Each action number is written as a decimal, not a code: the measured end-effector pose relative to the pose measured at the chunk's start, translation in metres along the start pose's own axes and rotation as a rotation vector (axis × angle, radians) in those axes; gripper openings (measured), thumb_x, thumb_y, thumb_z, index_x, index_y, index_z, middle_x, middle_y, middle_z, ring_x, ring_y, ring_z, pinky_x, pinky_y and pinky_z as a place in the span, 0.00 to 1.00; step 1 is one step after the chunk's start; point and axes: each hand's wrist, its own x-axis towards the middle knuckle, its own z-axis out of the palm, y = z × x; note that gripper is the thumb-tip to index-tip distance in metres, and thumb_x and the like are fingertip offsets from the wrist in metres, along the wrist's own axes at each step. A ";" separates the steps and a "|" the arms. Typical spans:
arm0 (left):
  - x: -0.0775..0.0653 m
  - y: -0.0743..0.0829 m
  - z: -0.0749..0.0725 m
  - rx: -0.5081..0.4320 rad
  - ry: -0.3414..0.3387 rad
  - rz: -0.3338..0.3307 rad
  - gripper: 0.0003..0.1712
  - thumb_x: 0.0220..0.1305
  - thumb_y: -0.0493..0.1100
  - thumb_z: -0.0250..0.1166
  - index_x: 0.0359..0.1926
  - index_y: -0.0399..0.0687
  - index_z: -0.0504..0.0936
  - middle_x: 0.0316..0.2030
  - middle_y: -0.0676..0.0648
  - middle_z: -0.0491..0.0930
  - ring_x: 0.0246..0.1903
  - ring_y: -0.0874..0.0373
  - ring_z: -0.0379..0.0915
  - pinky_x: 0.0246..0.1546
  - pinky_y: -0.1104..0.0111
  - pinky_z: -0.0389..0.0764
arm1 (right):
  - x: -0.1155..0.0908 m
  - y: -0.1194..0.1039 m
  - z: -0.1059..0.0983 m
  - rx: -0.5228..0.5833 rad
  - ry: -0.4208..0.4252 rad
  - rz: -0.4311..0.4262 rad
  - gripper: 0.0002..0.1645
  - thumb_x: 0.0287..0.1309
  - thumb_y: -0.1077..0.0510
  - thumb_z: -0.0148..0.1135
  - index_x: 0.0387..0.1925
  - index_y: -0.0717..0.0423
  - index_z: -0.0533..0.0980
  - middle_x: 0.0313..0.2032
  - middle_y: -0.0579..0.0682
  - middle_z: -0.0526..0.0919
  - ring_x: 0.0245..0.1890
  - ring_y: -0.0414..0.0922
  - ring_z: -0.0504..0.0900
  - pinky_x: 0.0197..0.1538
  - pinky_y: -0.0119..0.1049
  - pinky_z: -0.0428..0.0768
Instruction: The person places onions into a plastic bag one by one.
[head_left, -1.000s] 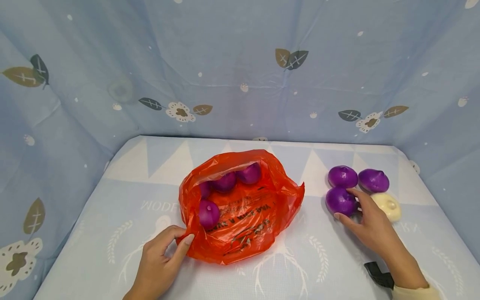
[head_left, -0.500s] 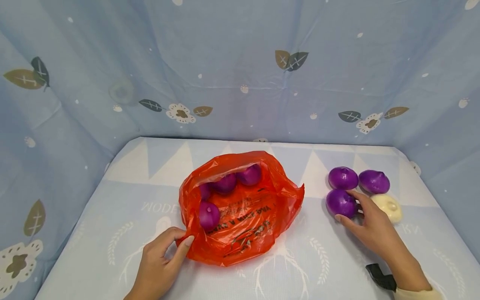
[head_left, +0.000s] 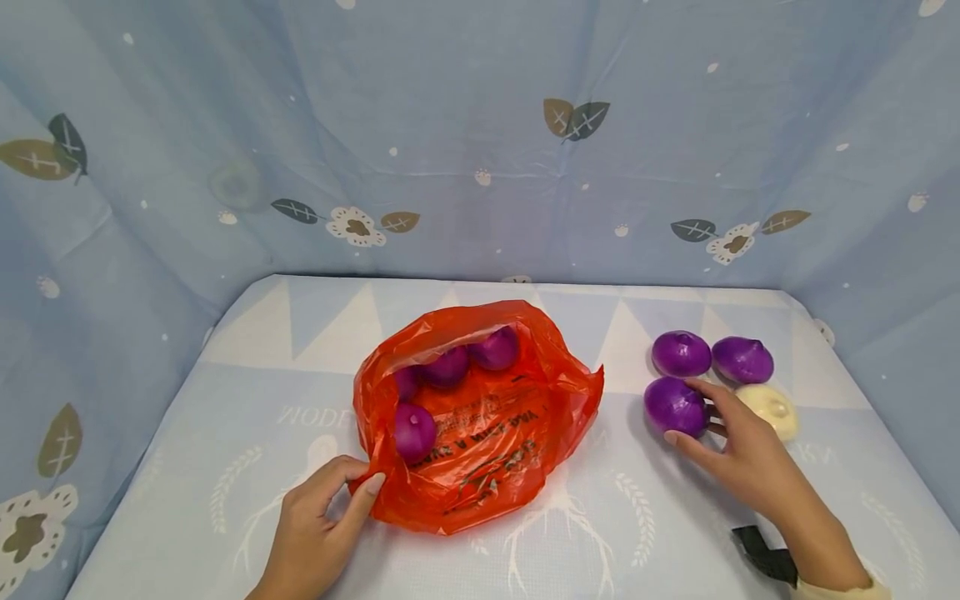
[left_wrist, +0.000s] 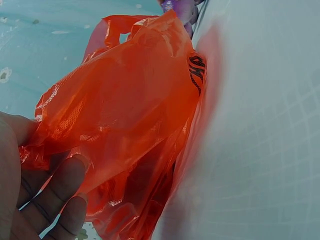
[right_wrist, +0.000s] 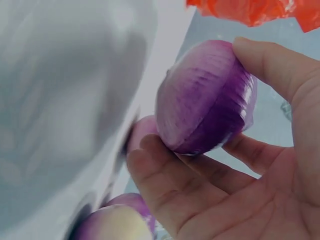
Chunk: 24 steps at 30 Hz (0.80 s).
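Note:
My left hand [head_left: 315, 525] pinches the near left edge of a red plastic bag [head_left: 517, 467] between thumb and fingers. The bag's mouth gapes, and several purple onions [head_left: 415, 432] lie inside. On the right, my right hand [head_left: 750, 454] grips a purple onion [head_left: 675, 407], thumb on the near side and fingers around the far side. The right wrist view shows this onion [right_wrist: 205, 100] between thumb and fingertips. Behind it sit two more purple onions, one at the back [head_left: 681, 353] and one to its right [head_left: 742, 360]. A cream-coloured onion piece [head_left: 772, 410] is partly behind the hand.
A pale patterned cloth covers the table [head_left: 600, 533]. Blue printed curtain [head_left: 480, 125] hangs around its back and sides. A black strap-like object [head_left: 763, 557] shows beside my right wrist.
The right hand and its onion have shifted very slightly towards the front. The left hand keeps the same hold on the bag, and the head view has moved a little.

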 end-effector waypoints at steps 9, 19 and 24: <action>0.000 -0.001 0.000 0.000 0.008 0.019 0.20 0.57 0.25 0.75 0.41 0.55 0.83 0.34 0.58 0.80 0.34 0.66 0.74 0.43 0.81 0.77 | -0.004 -0.015 0.002 -0.029 -0.045 -0.038 0.48 0.56 0.51 0.81 0.72 0.60 0.67 0.63 0.64 0.77 0.54 0.64 0.83 0.51 0.59 0.83; 0.000 -0.001 0.000 0.006 -0.006 0.010 0.20 0.58 0.26 0.75 0.42 0.54 0.84 0.34 0.58 0.80 0.33 0.66 0.74 0.42 0.81 0.77 | -0.010 -0.033 0.000 -0.082 -0.082 -0.079 0.48 0.56 0.46 0.81 0.72 0.56 0.68 0.64 0.55 0.78 0.55 0.55 0.83 0.52 0.55 0.84; 0.000 -0.001 0.001 -0.002 -0.002 0.022 0.20 0.57 0.25 0.75 0.42 0.54 0.84 0.34 0.58 0.80 0.33 0.66 0.74 0.42 0.80 0.77 | -0.013 -0.045 -0.003 -0.106 -0.095 -0.080 0.47 0.56 0.43 0.80 0.71 0.53 0.69 0.63 0.51 0.78 0.55 0.51 0.83 0.52 0.54 0.84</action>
